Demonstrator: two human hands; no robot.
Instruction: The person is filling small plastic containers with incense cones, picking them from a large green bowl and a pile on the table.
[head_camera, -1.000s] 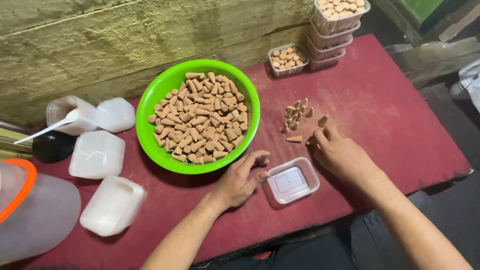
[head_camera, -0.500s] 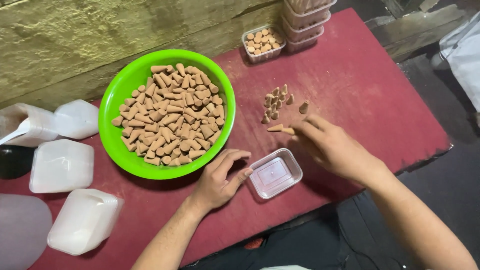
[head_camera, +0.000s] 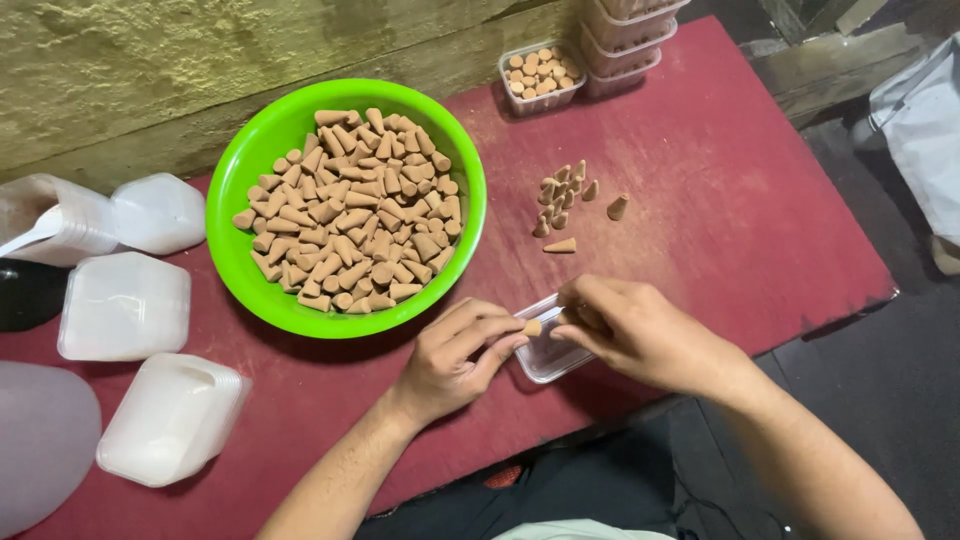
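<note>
Cone (head_camera: 532, 327), tan and stubby, sits pinched at the fingertips of my left hand (head_camera: 455, 355), just at the left edge of the small clear tray (head_camera: 545, 362). Its surface is matte and its blunt tip points roughly right. My left hand lies palm down on the red cloth (head_camera: 740, 230), fingers curled together around the cone, forearm running in from the near edge. My right hand (head_camera: 640, 330) is cupped over the tray, fingers bent and drawn together; whether it holds anything I cannot tell. The tray lies under both hands, mostly covered. Far left of them stands the green bowl (head_camera: 250, 165), heaped with like cones. A loose cluster of cones (head_camera: 562, 195) stands on the cloth beyond my right hand, one (head_camera: 560, 246) lying on its side. Filled clear trays (head_camera: 540, 75) are at the far edge. White lidded tubs (head_camera: 125, 305) are at the left.
</note>
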